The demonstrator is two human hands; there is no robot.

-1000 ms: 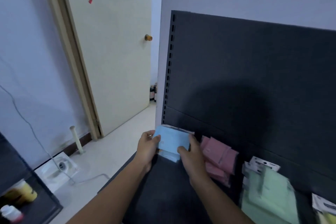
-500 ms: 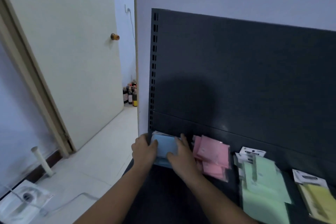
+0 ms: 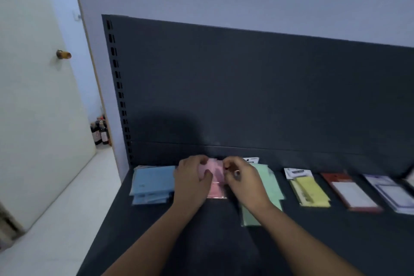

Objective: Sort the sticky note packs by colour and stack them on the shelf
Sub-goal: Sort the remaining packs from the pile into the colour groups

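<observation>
On the dark shelf lie packs in a row. A blue stack sits at the far left, free of both hands. Just right of it are the pink packs. My left hand grips their left side with the thumb on top. My right hand pinches their right edge with curled fingers. Green packs lie partly under my right wrist. A yellow pack follows to the right.
Further right lie a red-edged pad and a white-and-purple pad. The shelf's dark back panel rises behind. An open door and bottles on the floor are at the left.
Both hands left the blue stack, which now lies flat on the shelf, and moved right onto the pink packs. The view swung to the right.
</observation>
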